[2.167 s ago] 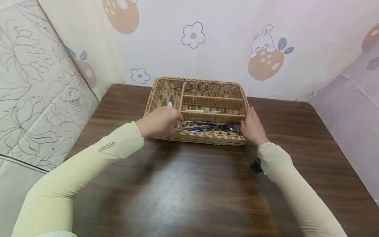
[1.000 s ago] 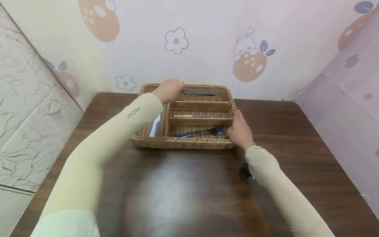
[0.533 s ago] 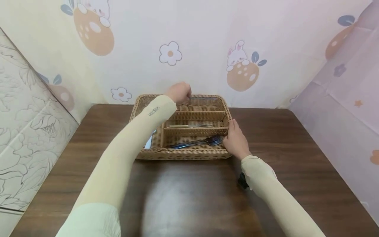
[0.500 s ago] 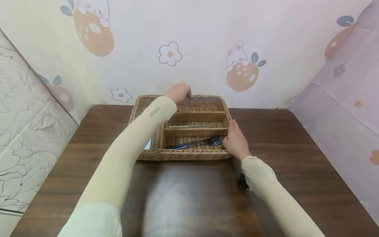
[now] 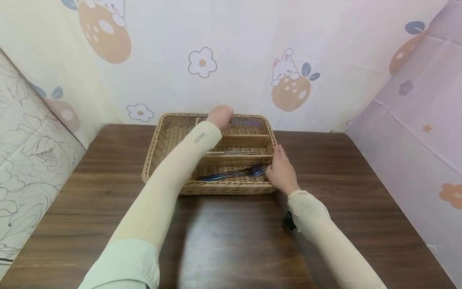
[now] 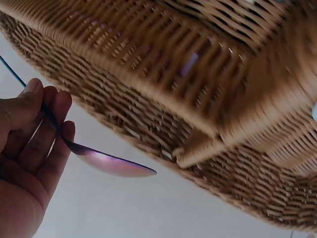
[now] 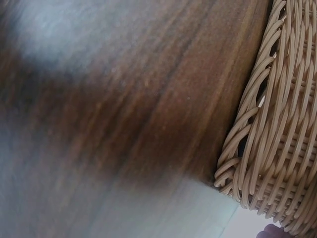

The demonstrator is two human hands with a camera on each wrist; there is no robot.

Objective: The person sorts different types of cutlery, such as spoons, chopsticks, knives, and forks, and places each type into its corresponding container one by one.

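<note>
A wicker cutlery basket (image 5: 231,188) with divided compartments stands at the back of the table. My left hand (image 5: 221,117), reaching over its rear compartment, pinches an iridescent spoon (image 6: 114,163) by the handle; the purple bowl shows clearly in the left wrist view. In the front compartment lies a blue fork (image 5: 254,171), a dark utensil beside it. The middle compartment has a slim utensil with a pale handle (image 5: 215,153). My right hand (image 5: 282,170) grips the basket's right end; in the right wrist view only fingertips (image 7: 272,232) appear at the bottom edge.
The dark wooden table (image 5: 238,241) extends in front of the basket and to both sides. A printed cloth wall (image 5: 238,48) rises right behind it. My left sleeve (image 5: 162,188) crosses over the left compartment and hides part of it.
My left hand has carried the spoon from the front compartment to the rear one. My right hand has stayed at the basket's right end. The left arm now covers a white utensil seen before.
</note>
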